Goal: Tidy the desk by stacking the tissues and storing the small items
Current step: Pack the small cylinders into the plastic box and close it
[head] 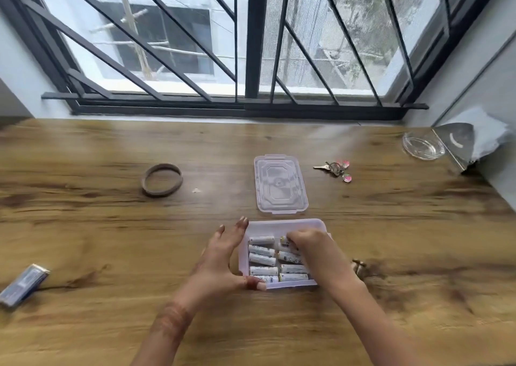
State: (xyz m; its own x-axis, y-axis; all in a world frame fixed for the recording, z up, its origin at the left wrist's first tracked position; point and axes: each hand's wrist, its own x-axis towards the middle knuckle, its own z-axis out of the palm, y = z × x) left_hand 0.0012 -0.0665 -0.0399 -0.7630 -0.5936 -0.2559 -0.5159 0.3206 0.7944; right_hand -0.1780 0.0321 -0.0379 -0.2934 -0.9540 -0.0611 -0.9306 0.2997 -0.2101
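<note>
Clear plastic, the box [284, 223] sat near the front of the desk [111, 240], with batteries [262, 259] in two rows inside. The right hand [310, 247] curled its fingers onto a far-right battery; whether it pinched or only nudged, I could not tell. The left hand [223, 256], fingers straight, steadied the box's left wall. Storing looked under way. The lid [279, 184], lying just beyond the box, probably wanted fitting next.

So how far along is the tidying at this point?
Done: batteries lie in two columns in the box. In hand: the left hand steadies the box while the right hand grips a battery inside. Left: the lid lies off, beyond the box; keys, band and a pack at the desk's left edge lie loose. No tissue stack shows.
</note>
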